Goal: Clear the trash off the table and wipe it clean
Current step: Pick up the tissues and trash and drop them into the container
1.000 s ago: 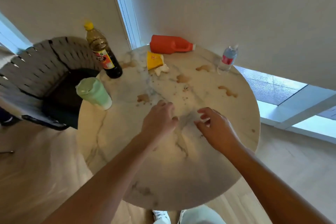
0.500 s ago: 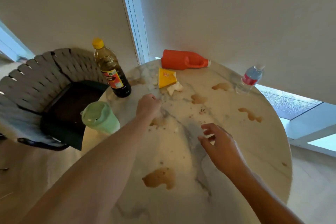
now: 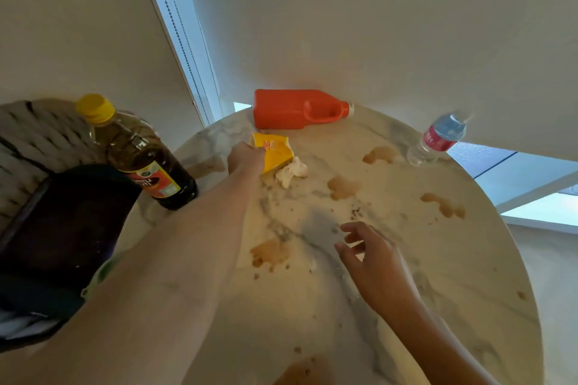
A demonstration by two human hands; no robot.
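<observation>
Trash sits at the far side of the round marble table (image 3: 453,275): a yellow wrapper (image 3: 276,153), creased and printed with red marks, with a crumpled white tissue (image 3: 292,170) touching its right edge. The left hand (image 3: 245,159) grips the wrapper's left side. The right hand (image 3: 375,262) hovers over the table's middle, fingers loosely spread, holding nothing. Brown spills (image 3: 270,253) and crumbs dot the marble. An orange jug (image 3: 297,108) lies on its side behind the wrapper.
</observation>
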